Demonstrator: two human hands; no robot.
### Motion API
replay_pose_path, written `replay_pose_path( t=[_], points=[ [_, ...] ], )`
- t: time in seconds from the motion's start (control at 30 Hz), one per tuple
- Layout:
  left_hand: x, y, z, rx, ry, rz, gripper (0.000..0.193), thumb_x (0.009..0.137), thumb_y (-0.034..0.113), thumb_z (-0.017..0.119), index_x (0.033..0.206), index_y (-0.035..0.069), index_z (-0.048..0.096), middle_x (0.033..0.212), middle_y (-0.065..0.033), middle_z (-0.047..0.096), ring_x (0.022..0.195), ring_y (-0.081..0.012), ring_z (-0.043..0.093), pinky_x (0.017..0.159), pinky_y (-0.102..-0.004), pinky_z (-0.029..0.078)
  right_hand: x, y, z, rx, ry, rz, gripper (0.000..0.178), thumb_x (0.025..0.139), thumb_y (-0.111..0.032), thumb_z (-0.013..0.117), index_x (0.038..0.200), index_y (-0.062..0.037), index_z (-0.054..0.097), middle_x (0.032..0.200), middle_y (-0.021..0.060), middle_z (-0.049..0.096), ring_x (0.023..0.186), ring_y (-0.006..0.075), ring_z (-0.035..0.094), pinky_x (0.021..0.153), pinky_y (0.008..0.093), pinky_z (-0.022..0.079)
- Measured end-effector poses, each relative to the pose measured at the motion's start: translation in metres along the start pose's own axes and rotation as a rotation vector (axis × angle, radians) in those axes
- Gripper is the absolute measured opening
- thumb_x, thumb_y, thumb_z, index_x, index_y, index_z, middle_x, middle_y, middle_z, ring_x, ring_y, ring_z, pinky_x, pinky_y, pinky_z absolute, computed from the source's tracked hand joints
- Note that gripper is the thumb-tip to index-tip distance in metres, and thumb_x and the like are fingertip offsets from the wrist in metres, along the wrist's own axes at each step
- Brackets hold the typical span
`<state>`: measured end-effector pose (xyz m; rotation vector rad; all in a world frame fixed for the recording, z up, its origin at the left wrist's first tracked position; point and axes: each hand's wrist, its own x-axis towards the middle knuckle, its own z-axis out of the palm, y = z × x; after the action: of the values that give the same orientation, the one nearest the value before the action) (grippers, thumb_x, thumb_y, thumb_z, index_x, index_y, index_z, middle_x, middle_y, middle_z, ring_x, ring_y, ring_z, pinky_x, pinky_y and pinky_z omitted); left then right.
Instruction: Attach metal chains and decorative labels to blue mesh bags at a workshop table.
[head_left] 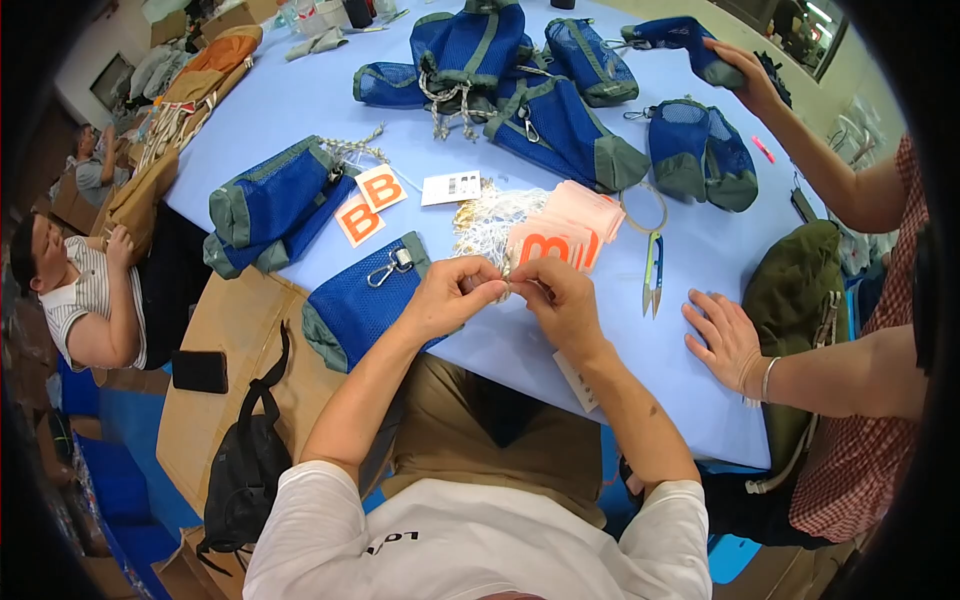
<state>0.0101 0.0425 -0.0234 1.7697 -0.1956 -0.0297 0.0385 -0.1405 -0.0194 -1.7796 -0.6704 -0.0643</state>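
Observation:
My left hand (452,298) and my right hand (562,302) meet at the near edge of the table, thumbs and forefingers pinched together. What they hold is too small to make out. Just beyond my fingers lies a heap of white strings (490,222) with small gold-coloured bits. A fanned stack of pale cards (578,215) with orange-red print rests against it. Close to my left wrist is a blue mesh pouch (365,300) with a grey-green base and a metal carabiner (388,268). Partly under my right forearm, a white tag (575,380) hangs at the table edge.
More blue mesh pouches (575,130) cover the far side. Two printed cards (360,220) lie left, blue-handled snips (653,275) and a tape roll (643,210) right. A co-worker's hand (722,335) rests on the table; their other hand (745,75) holds a pouch.

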Motion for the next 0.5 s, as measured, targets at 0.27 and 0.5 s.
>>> replay_pose_path(
  t=[0.27,0.5],
  points=[
    [0.000,0.001,0.000,0.016,-0.012,-0.025,0.017,0.086,0.017,0.059,0.079,0.002,0.063,0.062,0.0023,0.059,0.053,-0.0001,0.044,0.047,-0.0184,0.033,-0.002,-0.002,0.003,-0.215,0.031,-0.193,0.008,0.079,-0.004,0.063,0.086,-0.0062,0.061,0.079,0.0070,0.062,0.066,0.0215,0.060,0.056,0.0307,0.047],
    [-0.001,-0.002,-0.001,-0.030,0.012,-0.043,0.017,0.085,0.016,0.059,0.077,0.002,0.062,0.059,0.0035,0.055,0.051,0.0001,0.040,0.045,-0.0186,0.031,-0.003,-0.012,0.008,-0.097,-0.004,-0.094,0.015,0.076,-0.006,0.067,0.089,-0.0056,0.060,0.081,0.0088,0.061,0.061,0.0209,0.058,0.051,0.0283,0.046]
  ],
)
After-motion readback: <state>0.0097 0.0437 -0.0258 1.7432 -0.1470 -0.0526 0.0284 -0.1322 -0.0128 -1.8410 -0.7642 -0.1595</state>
